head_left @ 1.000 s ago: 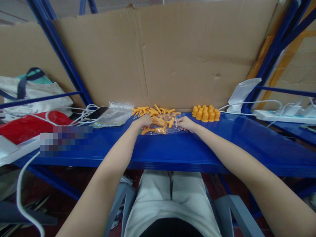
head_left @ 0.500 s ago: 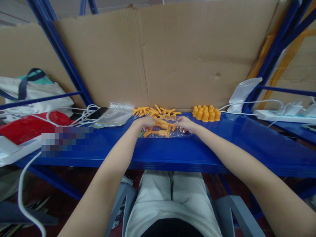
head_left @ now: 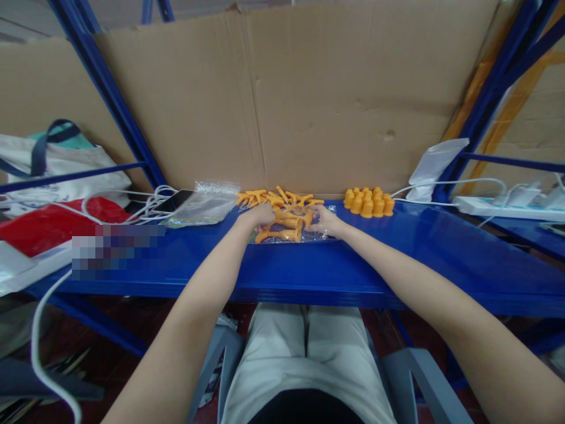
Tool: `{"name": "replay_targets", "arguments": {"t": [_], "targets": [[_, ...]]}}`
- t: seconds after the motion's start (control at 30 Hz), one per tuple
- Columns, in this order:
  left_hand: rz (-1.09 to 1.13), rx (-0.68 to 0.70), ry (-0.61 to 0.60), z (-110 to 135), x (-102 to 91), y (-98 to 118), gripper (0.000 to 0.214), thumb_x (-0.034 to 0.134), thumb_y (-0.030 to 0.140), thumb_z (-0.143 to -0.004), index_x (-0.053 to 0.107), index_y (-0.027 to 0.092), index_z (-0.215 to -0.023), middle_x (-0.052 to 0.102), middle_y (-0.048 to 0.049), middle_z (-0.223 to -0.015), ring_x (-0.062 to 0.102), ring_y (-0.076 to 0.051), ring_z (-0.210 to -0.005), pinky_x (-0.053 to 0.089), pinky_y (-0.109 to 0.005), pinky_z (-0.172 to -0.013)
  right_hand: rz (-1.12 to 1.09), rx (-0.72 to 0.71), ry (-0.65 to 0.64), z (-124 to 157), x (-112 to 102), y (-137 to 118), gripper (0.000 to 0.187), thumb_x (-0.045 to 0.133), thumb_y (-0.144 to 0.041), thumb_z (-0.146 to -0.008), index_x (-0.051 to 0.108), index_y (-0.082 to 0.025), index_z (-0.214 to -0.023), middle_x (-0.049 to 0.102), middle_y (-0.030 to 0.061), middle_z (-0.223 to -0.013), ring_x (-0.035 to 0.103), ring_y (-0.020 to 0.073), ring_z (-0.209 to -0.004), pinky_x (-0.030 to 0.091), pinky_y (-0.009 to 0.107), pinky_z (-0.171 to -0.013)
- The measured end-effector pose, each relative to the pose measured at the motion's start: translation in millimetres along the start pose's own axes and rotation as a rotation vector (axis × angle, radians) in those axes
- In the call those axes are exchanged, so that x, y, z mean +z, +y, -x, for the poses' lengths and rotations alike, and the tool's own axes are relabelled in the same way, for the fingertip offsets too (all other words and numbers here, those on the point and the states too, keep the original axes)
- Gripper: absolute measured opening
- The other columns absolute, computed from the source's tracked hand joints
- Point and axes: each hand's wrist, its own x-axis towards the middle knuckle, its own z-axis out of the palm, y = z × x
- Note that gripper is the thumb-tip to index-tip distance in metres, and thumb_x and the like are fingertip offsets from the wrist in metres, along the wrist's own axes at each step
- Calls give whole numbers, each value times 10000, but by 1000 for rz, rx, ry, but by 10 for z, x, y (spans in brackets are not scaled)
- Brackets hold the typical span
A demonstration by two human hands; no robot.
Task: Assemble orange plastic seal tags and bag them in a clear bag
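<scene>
Orange plastic pieces [head_left: 282, 235], tube-like with flared ends, lie on a clear plastic bag [head_left: 324, 237] on the blue tabletop. My left hand [head_left: 261, 218] is closed at the left ends of these pieces; its fingertips are mostly hidden, so what they grip cannot be made out. From the right, my right hand [head_left: 326, 222] has its thumb and fingers around a short orange piece [head_left: 309, 219]. Just behind both hands sits a loose pile of branched orange pieces [head_left: 253, 198].
Orange cup-shaped parts [head_left: 368, 203] stand grouped at the back right. Left of the pile lie a clear bag [head_left: 207, 206], a phone [head_left: 175, 202] and white cables [head_left: 152, 206]. A cardboard sheet [head_left: 331, 106] closes off the back. A power strip [head_left: 507, 207] is far right.
My right hand has shifted slightly, its fingers now around the short orange piece. The bag's right front part has pulled back a little. My left hand has barely moved.
</scene>
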Motion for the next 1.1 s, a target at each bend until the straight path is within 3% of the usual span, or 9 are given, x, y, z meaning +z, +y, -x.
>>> {"name": "replay_targets", "arguments": {"t": [0.07, 0.13, 0.23, 0.33, 0.47, 0.57, 0.67, 0.87, 1.1], "targets": [[-8, 8, 6, 19, -16, 12, 348, 412, 197, -867, 711, 24, -909, 677, -162, -652, 640, -208, -557, 526, -294, -575, 41, -45, 47, -35, 23, 48, 540, 792, -50, -607, 552, -144, -1081, 634, -1, -888, 602, 113, -737, 503, 220, -644], [-15, 9, 9, 38, -29, 28, 341, 413, 173, -852, 709, 14, -909, 673, -161, -641, 643, -204, -565, 525, -282, -579, 78, -28, 63, -64, 32, 83, 427, 793, -90, -617, 569, -153, -974, 630, -14, -820, 585, 108, -652, 485, 219, -574], [-10, -6, 10, 58, -35, 47, 333, 429, 145, -822, 702, -11, -931, 678, -168, -657, 648, -197, -572, 521, -268, -585, 158, -11, -2, -89, 21, 107, 200, 756, -131, -671, 573, -159, -745, 584, -32, -648, 507, 88, -492, 402, 205, -461], [-2, -8, 4, 59, -29, 50, 335, 432, 131, -799, 705, -13, -930, 684, -168, -665, 651, -193, -578, 517, -260, -587, 185, -36, -102, -103, 9, 129, 170, 684, -168, -741, 576, -158, -610, 528, -33, -519, 455, 87, -410, 368, 219, -438], [-9, 11, 53, 39, -28, 48, 346, 436, 113, -767, 703, -9, -951, 698, -173, -685, 659, -204, -600, 509, -263, -592, 125, -105, -82, -120, 26, 173, 162, 654, -186, -761, 625, -138, -608, 556, -19, -520, 477, 91, -442, 380, 224, -487], [-27, 14, 159, 40, -43, 68, 377, 454, 109, -750, 681, -20, -1022, 712, -191, -738, 667, -215, -628, 493, -265, -602, 22, -148, -102, -121, 44, 175, 133, 651, -188, -776, 649, -125, -659, 537, -32, -504, 465, 80, -450, 369, 209, -492], [-46, 43, 175, 60, -56, 103, 358, 457, 113, -757, 686, -7, -1004, 720, -192, -776, 666, -211, -645, 469, -255, -598, -73, -104, -174, -105, 49, 147, 110, 623, -184, -816, 698, -108, -842, 488, -59, -466, 417, 64, -405, 344, 189, -457], [-56, 155, 200, 26, -35, 121, 267, 472, 87, -744, 698, 58, -883, 724, -158, -879, 665, -205, -765, 430, -232, -606, -45, -32, -258, -63, 21, 76, 461, 594, -148, -854, 598, -91, -1311, 520, -58, -477, 394, 58, -392, 324, 174, -439], [43, 212, 129, 13, -13, 107, 157, 539, 121, -710, 681, 135, -776, 667, -57, -676, 612, -180, -681, 418, -236, -586, -47, -6, -265, -19, 3, 0, 490, 631, -139, -824, 605, -116, -1313, 513, -75, -450, 395, 54, -378, 316, 165, -420]]}}
